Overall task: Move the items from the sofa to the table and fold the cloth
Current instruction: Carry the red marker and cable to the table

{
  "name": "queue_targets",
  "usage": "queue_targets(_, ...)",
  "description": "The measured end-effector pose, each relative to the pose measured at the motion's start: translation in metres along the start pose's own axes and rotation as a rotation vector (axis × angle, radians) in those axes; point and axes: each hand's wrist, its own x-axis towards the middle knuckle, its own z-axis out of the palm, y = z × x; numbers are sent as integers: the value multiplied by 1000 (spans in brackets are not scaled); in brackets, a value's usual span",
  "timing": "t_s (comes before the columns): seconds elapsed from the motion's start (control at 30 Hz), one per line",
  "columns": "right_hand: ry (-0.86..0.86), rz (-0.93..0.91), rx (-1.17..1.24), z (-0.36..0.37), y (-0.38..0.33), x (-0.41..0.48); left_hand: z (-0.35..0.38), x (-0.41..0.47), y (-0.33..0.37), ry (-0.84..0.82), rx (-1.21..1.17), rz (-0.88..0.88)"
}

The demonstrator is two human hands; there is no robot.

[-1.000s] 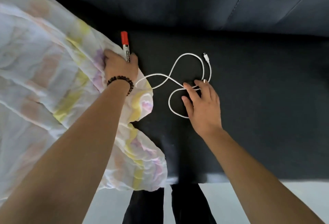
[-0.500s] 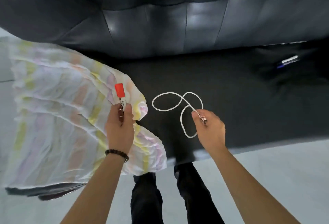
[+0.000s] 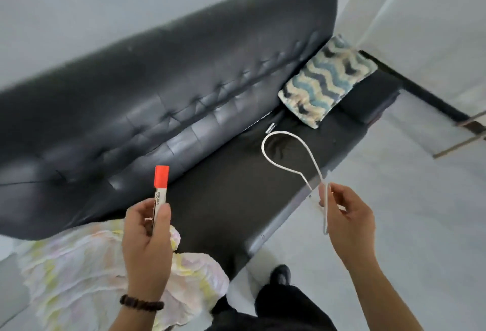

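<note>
My left hand (image 3: 146, 241) grips a white marker with a red cap (image 3: 160, 186), held upright above the sofa's front edge. My right hand (image 3: 347, 223) pinches a white cable (image 3: 289, 135), whose loop hangs in the air over the seat. A crumpled pastel cloth (image 3: 79, 273) with yellow and pink stripes lies on the left end of the black sofa (image 3: 163, 89), partly behind my left arm. A small pen-like item (image 3: 270, 128) lies on the seat near the backrest. No table is in view.
A cushion with a blue and cream zigzag pattern (image 3: 327, 83) sits at the sofa's right end. Pale floor (image 3: 410, 199) spreads to the right of the sofa. My dark trousers and shoe (image 3: 280, 275) stand by its front edge. A wall corner rises at upper right.
Both hands have lifted off the sofa, the left with the marker, the right with the cable. The view has swung up and to the right, bringing the cushion and floor into sight.
</note>
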Motion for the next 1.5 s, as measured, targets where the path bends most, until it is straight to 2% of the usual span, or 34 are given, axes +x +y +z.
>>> queue_targets(0.13,235,31,167,-99,4,-8,52,-19,38,-154,17,132)
queue_targets(0.3,483,145,390,-206,61,-7,158,-70,76,-347,37,254)
queue_targets(0.53,619,279,424,-340,158,16,331,-181,90,-545,25,330)
queue_targets(0.7,712,315,423,-439,195,52,431,-259,126,-683,71,444)
queue_targets(0.87,744,354,431,-513,245,114,540,-301,129,-756,110,420)
queue_targets(1.1,833,468,385,-623,335,240,762,-361,131,-900,168,390)
queue_targets(1.3,1051,484,359,-768,356,336,968,-438,215,-1121,123,449)
queue_targets(1.5,1284,439,438,-884,398,410,1136,-541,275,-1252,77,552)
